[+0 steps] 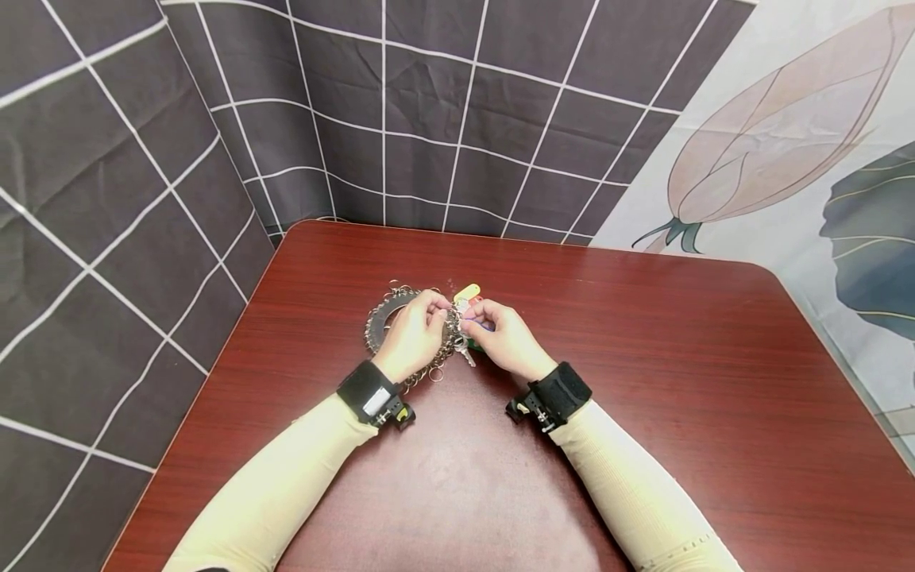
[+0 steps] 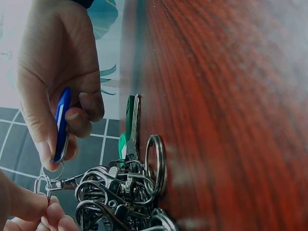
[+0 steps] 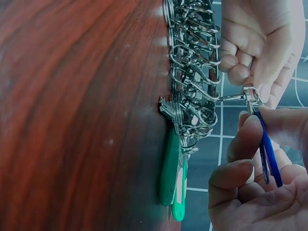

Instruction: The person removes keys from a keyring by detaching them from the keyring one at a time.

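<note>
- Two bare hands meet over a red-brown wooden table (image 1: 643, 357), working on a heap of metal key rings and snap clips (image 3: 192, 62) that lies on the wood just below them.
- Left hand (image 1: 413, 334): its fingertips pinch one small snap clip (image 3: 250, 96), drawn out from the heap and held just above it; the other fingers are curled in.
- Right hand (image 1: 503, 338): thumb and forefinger pinch one blue key tag (image 2: 61, 122) by its flat sides. The tag's small ring sits right at the clip in the left fingers.
- Step in hand, as I judge it: joining or parting the blue tag and the clip. Whether the ring is already through the hook cannot be told.
- Next move, as I judge it, calls for steady fingertips: the clip's gate pressed open by the left thumb while the right hand guides the ring through, without snagging neighbouring clips.
- Counted: two green tags (image 3: 171, 168) lie flat on the table under the right hand, touching the heap; one yellow tag (image 1: 468, 291) lies just beyond the fingertips. Rings and clips are too many and too tangled to count.
</note>
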Motion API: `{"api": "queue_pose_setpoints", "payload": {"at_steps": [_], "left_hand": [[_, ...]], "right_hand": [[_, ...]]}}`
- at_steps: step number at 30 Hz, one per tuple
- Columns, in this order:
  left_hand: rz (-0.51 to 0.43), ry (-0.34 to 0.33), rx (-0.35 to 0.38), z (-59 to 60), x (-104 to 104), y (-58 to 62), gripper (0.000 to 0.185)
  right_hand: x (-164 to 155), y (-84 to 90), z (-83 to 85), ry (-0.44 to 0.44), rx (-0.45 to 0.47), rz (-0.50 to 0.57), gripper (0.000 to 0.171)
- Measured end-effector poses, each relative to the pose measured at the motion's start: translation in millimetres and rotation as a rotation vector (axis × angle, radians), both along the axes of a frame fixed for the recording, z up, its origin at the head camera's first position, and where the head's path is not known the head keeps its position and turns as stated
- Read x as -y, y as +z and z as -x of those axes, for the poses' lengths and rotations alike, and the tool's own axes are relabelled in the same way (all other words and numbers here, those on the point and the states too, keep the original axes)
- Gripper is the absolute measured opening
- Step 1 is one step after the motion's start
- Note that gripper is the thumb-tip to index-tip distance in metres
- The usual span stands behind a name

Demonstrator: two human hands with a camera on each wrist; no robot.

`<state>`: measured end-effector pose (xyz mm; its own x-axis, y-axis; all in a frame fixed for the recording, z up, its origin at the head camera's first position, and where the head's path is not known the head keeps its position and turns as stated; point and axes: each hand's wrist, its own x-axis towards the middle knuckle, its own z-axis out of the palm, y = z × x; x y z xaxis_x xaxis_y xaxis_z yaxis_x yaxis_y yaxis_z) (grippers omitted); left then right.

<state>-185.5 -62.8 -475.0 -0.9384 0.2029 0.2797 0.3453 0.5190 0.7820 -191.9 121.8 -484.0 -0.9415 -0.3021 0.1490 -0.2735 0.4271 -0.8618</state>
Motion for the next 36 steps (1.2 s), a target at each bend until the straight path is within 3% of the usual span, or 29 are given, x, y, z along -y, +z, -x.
{"api": "queue_pose_setpoints", "payload": {"at_steps": [18,31,36], "left_hand": [[0.04,-0.012,-0.001,-1.7,-0.8,3.5,0.013],[0.064,-0.022,0.003,-4.0,-0.5,3.0,0.013],[0.064,-0.023,0.004,-4.4,-1.8,2.9,0.012]], "right_hand": [[-0.3,4.2,0.3,-0.042,-0.061,-0.066,0.006],[-0.5,2.3,1.7,-0.07,0.017,0.109,0.011],[-4.1,3.9,2.5,-0.075,0.03,0.094,0.011]]}}
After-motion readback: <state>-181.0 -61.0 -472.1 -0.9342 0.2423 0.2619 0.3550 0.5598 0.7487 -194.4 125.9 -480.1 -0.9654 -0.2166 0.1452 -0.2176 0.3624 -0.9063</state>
